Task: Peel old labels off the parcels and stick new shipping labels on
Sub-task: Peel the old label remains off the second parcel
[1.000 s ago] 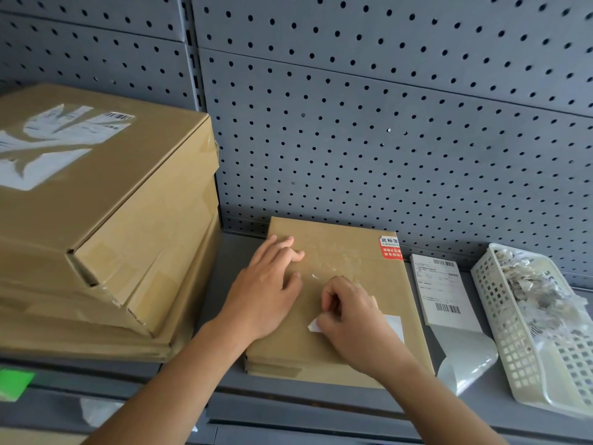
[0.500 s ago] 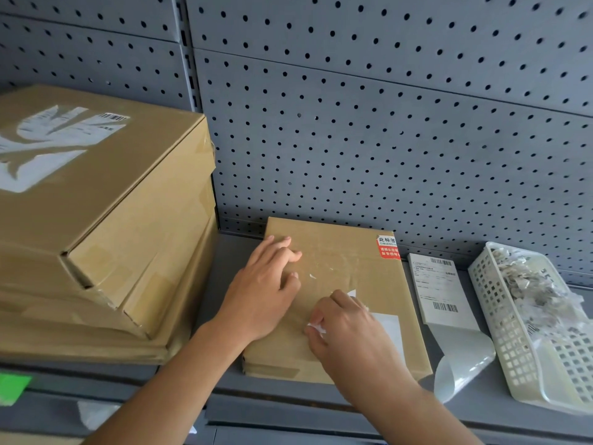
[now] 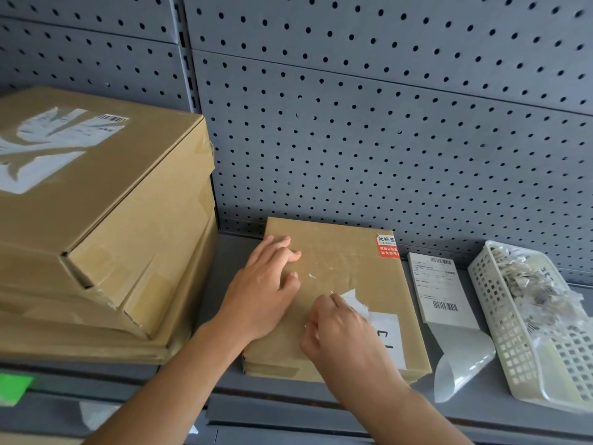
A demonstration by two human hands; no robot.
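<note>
A flat brown parcel (image 3: 340, 252) lies on the grey shelf (image 3: 288, 403). My left hand (image 3: 266, 284) presses flat on its left part, fingers spread. My right hand (image 3: 340, 332) pinches a torn strip of the old white label (image 3: 388, 335) near the parcel's front; a peeled corner curls up by my fingers. Small white scraps remain stuck on the cardboard. A red sticker (image 3: 387, 246) sits at the parcel's far right corner. A new shipping label (image 3: 441, 290) with barcodes lies on the shelf to the right, its backing curling at the front.
A stack of large cardboard boxes (image 3: 96, 236) with a half-torn label on top stands at the left. A white perforated basket (image 3: 539, 332) holding several label scraps sits at the far right. Grey pegboard (image 3: 353, 123) backs the shelf.
My right hand has moved toward the parcel's front, pulling label paper; more of the white label with black marks shows to its right. My left hand has stayed pressed in place.
</note>
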